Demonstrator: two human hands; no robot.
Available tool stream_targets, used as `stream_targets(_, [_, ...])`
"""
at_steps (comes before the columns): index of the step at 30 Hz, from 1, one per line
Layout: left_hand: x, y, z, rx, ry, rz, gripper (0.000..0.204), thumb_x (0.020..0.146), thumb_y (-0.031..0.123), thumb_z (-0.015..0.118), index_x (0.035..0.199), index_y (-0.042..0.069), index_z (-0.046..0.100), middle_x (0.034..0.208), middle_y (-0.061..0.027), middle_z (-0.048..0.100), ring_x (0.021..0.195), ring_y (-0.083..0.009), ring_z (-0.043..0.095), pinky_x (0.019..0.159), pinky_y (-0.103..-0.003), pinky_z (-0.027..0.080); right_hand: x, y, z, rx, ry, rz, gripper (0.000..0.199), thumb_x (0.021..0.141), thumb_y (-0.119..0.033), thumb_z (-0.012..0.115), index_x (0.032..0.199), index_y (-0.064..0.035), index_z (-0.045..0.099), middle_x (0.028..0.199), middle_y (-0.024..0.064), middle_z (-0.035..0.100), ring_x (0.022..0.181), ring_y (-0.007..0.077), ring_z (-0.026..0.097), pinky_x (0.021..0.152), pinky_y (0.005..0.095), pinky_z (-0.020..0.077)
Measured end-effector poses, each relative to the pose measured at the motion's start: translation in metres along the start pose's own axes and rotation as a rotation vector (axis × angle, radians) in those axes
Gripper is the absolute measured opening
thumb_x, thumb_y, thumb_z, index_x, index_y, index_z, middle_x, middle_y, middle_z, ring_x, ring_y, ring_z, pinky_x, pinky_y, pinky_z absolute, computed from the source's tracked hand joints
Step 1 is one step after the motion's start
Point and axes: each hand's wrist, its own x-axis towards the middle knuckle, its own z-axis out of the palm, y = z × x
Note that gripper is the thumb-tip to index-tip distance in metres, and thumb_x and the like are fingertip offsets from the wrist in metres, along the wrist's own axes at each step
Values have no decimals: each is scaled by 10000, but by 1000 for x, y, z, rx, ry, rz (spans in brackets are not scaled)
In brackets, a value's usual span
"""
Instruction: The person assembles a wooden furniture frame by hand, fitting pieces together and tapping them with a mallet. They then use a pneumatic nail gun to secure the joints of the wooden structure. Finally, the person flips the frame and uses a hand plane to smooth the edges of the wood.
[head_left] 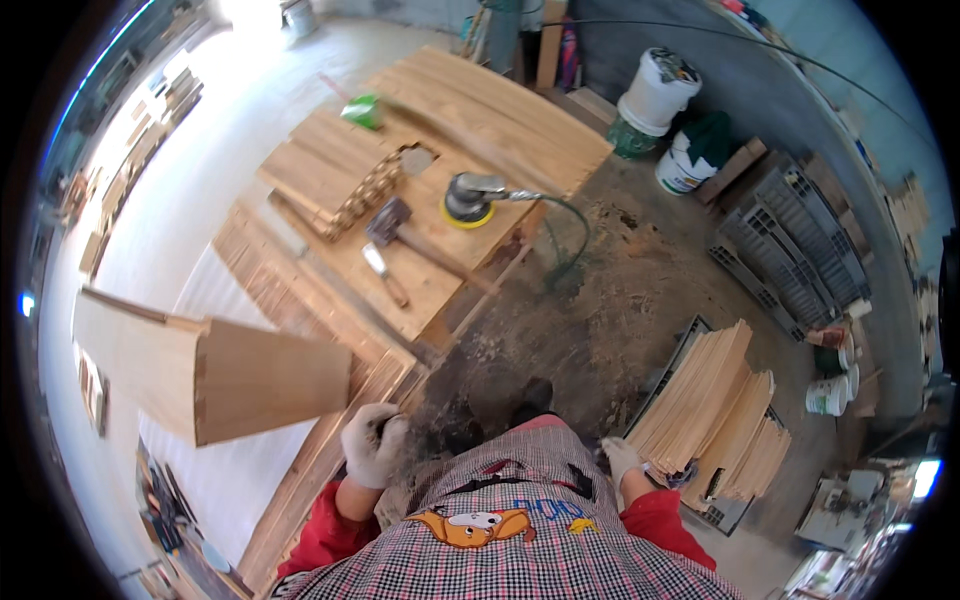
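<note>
Box (275,382) is standing at left, near the left hand (375,445), whose fingers are curling, around what I cannot tell. The right hand (622,458) is hanging near slats (695,405) at right, finger state unclear. Sander (466,205) and mallet (390,220) are resting farther off.

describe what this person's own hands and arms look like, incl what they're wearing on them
The left hand and right hand both wear off-white work gloves. The left sleeve and right sleeve are red, and look plain and loose. The left one ends short of the glove, leaving the wrist bare.
</note>
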Motion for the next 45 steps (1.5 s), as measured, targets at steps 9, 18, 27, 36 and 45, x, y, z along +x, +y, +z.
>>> stream_targets(9, [172, 89, 239, -79, -413, 268, 131, 826, 50, 661, 942, 1, 621, 791, -107, 665, 695, -198, 649, 643, -293, 511, 79, -7, -93, -41, 117, -77, 269, 933, -248, 590, 1066, -21, 647, 946, 76, 669, 888, 182, 614, 792, 302, 488])
stream_targets(18, [262, 164, 456, -139, -768, 216, 168, 862, 71, 652, 1005, -9, 614, 834, -78, 648, 757, -156, 614, 715, -283, 499, 199, -90, -219, 387, 130, -78, 169, 961, -169, 556, 1112, -100, 588, 816, 64, 654, 636, 180, 620, 564, 327, 522])
stream_targets(27, [411, 151, 590, -162, -654, 38, 181, 872, 103, 652, 1023, 11, 612, 841, -44, 637, 775, -101, 575, 718, -274, 493, 362, -174, -311, -613, -79, -207, 347, 936, -299, 547, 1130, -20, 614, 1078, 137, 659, 1023, 280, 609, 896, 351, 472])
stream_targets(36, [606, 186, 744, -188, -762, 97, 241, 894, 220, 589, 1079, 65, 592, 915, -135, 655, 837, -243, 640, 778, -342, 507, 524, -360, -404, -302, 88, -73, 350, 877, -281, 580, 1129, -42, 624, 1139, 187, 633, 1040, 363, 586, 932, 381, 451])
stream_targets(45, [799, 112, 790, 352, -920, 80, 359, 914, 314, 544, 1182, 78, 580, 1048, -164, 653, 970, -346, 624, 837, -406, 498, 689, -671, -366, -1361, -228, -677, 253, 840, -196, 572, 1043, -61, 637, 1015, 183, 648, 957, 341, 606, 868, 393, 477])
